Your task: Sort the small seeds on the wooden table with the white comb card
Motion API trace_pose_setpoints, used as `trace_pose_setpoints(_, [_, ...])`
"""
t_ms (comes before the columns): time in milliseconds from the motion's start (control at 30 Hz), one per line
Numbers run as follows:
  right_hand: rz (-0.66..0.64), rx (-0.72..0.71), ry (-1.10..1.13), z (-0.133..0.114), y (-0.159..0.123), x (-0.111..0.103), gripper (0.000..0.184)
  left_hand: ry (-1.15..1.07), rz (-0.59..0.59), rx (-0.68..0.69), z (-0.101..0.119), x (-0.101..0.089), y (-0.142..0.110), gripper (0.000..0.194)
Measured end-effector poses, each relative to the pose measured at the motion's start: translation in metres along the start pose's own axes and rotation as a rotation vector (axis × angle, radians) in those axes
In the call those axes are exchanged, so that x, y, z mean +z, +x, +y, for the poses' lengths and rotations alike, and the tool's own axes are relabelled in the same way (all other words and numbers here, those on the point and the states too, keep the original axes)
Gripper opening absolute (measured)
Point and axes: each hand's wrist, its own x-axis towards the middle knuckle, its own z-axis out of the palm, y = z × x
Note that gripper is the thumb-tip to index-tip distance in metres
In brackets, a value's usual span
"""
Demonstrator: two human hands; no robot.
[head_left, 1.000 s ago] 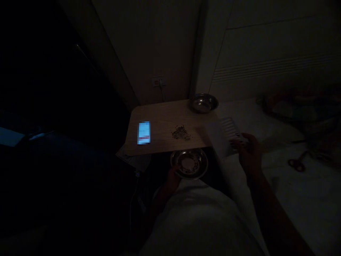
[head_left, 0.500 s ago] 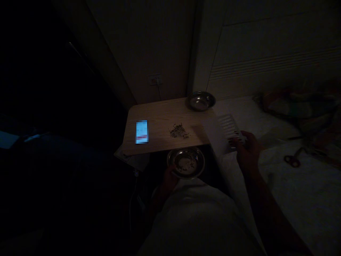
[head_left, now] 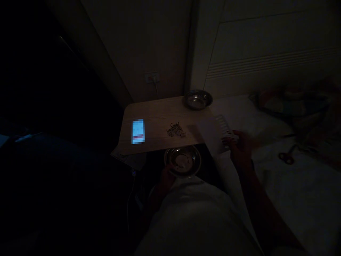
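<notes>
The scene is very dark. My left hand (head_left: 165, 176) grips the near rim of a steel bowl (head_left: 182, 161) with some small bits in it, held just below the front edge of a small wooden table (head_left: 154, 121). A little heap of dark seeds (head_left: 174, 130) lies on the table above the bowl. My right hand (head_left: 239, 149) holds a white sheet of paper (head_left: 211, 133) at the table's right corner, fingers closed on its edge and slightly blurred.
A lit phone (head_left: 137, 131) lies on the table's left part. A second steel bowl (head_left: 198, 99) stands at the back right corner. A wall socket (head_left: 151, 77) is behind. Scissors (head_left: 286, 156) lie on the white bed at right, crumpled cloth beyond.
The whole view has drifted left and slightly up. My left hand keeps the bowl under the table edge; my right hand with the paper has edged a little leftward toward the seeds.
</notes>
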Motion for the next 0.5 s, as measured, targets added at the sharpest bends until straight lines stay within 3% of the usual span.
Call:
trace_pose_setpoints(133, [-0.004,0.006,-0.002,0.000,0.001,0.001,0.033,0.016,0.034,0.095,0.009,0.004,-0.002,0.038])
trace_pose_setpoints(267, [-0.008,-0.004,0.015,-0.001,0.002,0.004,0.033,0.052,0.014,0.091,0.018,0.004,-0.005,0.027])
trace_pose_setpoints(400, [-0.036,-0.016,0.005,-0.002,0.001,0.007,0.033,0.068,0.045,0.099,0.021,0.001,-0.008,0.035])
trace_pose_setpoints(500, [-0.061,-0.013,0.008,-0.004,0.000,0.010,0.032,0.067,0.014,0.080,0.024,0.002,-0.009,0.030])
